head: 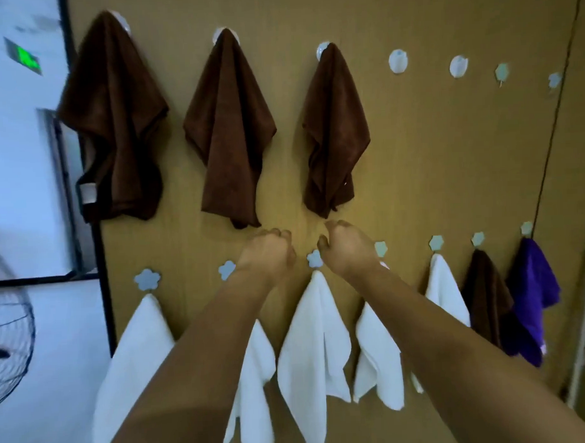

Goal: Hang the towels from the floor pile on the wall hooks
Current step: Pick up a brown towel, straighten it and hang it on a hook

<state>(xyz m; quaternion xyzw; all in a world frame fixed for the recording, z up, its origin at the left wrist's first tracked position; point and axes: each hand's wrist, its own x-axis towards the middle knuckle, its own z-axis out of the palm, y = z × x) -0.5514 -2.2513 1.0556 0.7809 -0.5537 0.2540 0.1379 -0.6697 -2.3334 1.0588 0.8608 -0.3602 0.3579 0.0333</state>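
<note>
Two bare forearms reach into view from the near edge, with no sleeves, watch, bracelet or rings showing on them. The left hand (267, 252) and right hand (346, 247) are bare too, without gloves; the knuckles show as rounded ridges.

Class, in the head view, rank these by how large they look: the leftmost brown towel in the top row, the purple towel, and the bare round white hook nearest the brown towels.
1. Leftmost brown towel
2. Purple towel, partly overlapped by a neighbouring brown towel, so its full extent is unsure
3. Round white hook
</note>
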